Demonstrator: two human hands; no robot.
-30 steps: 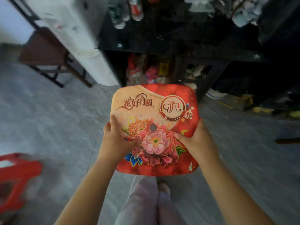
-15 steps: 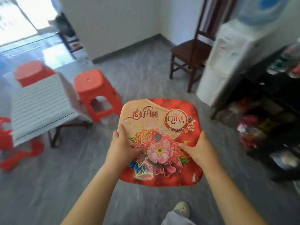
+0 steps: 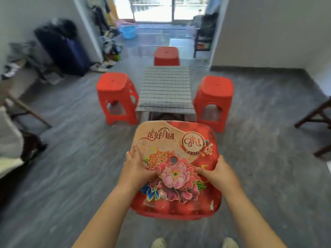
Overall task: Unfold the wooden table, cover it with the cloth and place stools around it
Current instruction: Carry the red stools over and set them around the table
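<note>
Left hand (image 3: 138, 169): fingers wrapped on left edge of flower stool (image 3: 179, 140), thumb on top. Stool held up before body, near open side of cloth-covered table (image 3: 165, 86). Looks plastic: likely light, hard, bit slippery. Hold both edges. Right hand (image 3: 217, 174): grips right edge.

bright daylight glares through the far doorway (image 3: 162, 8); edges blurred, wide-angle bent
</note>
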